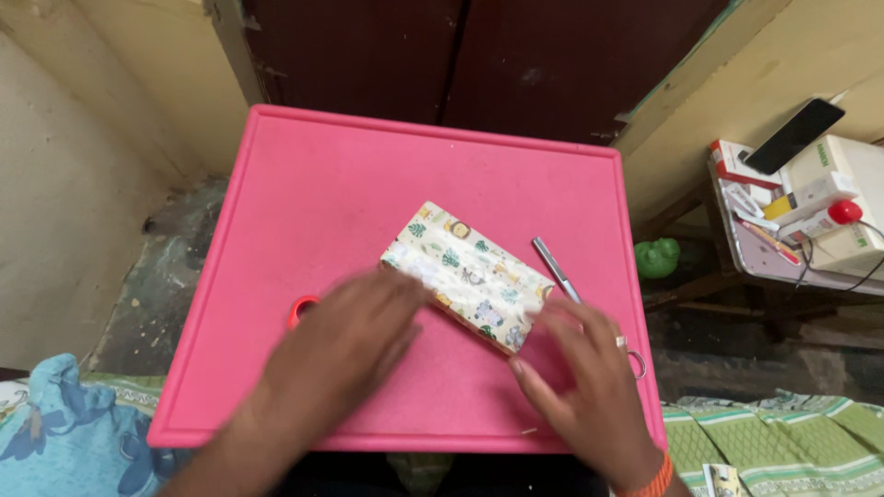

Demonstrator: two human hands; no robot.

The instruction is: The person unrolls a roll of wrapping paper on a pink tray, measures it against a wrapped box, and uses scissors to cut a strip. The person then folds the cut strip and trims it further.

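A small box wrapped in cream paper with animal and leaf prints [468, 273] lies at an angle on a pink table [322, 184]. My left hand [345, 345] rests flat on the table, its blurred fingertips touching the box's near left corner. My right hand [580, 368] is spread open at the box's right end, fingers touching it. A silver pen [553, 267] lies just right of the box, partly under my right hand. Under my left hand peeks an orange ring-shaped object [299, 308].
A dark wooden door [460, 55] stands behind the table. At the right is a low stand [764, 258] with small boxes, a black phone [794, 134] and a red-capped item. A green object [657, 257] sits below. Patterned cloths lie at both lower corners.
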